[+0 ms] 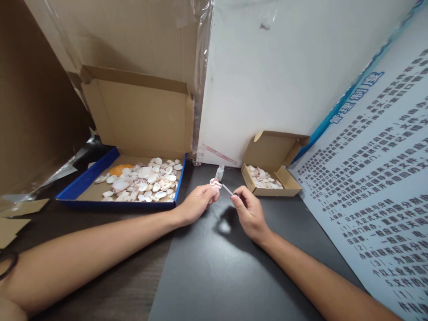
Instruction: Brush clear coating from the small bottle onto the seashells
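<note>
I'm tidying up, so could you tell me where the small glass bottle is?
In the head view, the small glass bottle stands on the dark table just beyond the hands, between the blue tray and the small cardboard box.

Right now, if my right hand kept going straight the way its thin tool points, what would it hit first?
Probably the small shell pinched in your left hand: the right hand aims its thin tool at it, nearly touching.
</note>
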Tool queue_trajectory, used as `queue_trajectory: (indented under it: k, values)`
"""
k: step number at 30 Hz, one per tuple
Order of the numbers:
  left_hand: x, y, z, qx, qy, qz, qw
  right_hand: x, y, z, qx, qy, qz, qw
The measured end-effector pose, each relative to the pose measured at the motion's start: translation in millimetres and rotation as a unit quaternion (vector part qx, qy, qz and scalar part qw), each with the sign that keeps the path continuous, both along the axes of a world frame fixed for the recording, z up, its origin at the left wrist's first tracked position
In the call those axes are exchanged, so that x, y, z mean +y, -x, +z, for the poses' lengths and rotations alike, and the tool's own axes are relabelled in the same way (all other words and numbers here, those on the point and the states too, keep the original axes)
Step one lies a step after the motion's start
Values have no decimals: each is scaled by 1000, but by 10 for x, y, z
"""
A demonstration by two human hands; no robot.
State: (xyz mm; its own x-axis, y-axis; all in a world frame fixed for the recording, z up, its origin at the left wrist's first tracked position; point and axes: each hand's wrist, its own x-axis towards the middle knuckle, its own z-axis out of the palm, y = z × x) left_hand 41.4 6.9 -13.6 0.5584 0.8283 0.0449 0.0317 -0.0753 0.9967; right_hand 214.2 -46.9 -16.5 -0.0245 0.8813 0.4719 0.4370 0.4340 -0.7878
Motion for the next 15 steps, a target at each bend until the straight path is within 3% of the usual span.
queue_trajectory:
  k: [3,11,15]
  values:
    - [-2,4,3,1,4,-2,1000,2,0,-9,12,-18,-12,1000]
    - [7,9,-6,-9,4,-11,1000,-44,5,11,-56,-82,67,993]
    - [6,2,-2,-12,1,-7,1000,-50,11,21,-77,-66,103,989]
